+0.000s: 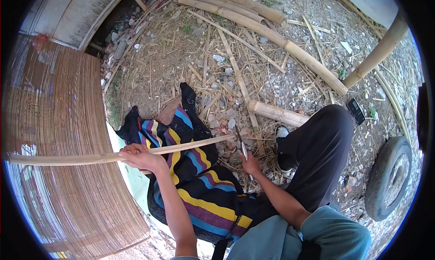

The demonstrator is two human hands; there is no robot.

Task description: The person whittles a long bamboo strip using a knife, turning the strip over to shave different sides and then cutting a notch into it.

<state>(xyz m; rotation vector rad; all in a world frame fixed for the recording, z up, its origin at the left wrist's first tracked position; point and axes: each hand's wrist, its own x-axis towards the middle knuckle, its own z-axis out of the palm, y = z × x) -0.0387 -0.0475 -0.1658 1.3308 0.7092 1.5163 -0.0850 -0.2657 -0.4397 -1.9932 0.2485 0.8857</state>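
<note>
My left hand (144,158) is closed round a long split bamboo strip (186,146), which runs from the far left across my lap. In my right hand (250,164) is a knife (243,144), its dark blade pointing up and away from me. The blade lies right at the strip's right end. A striped cloth (206,210) in black, yellow, purple and blue covers my leg beneath the strip. My other leg (324,146), in dark trousers, is bent at the right.
Bamboo poles (312,65) lie across the littered ground ahead, with a shorter bamboo piece (278,113) nearer my foot. A woven bamboo screen (68,124) stands at left. On the right are a tyre (378,187) and a phone-like dark object (356,111).
</note>
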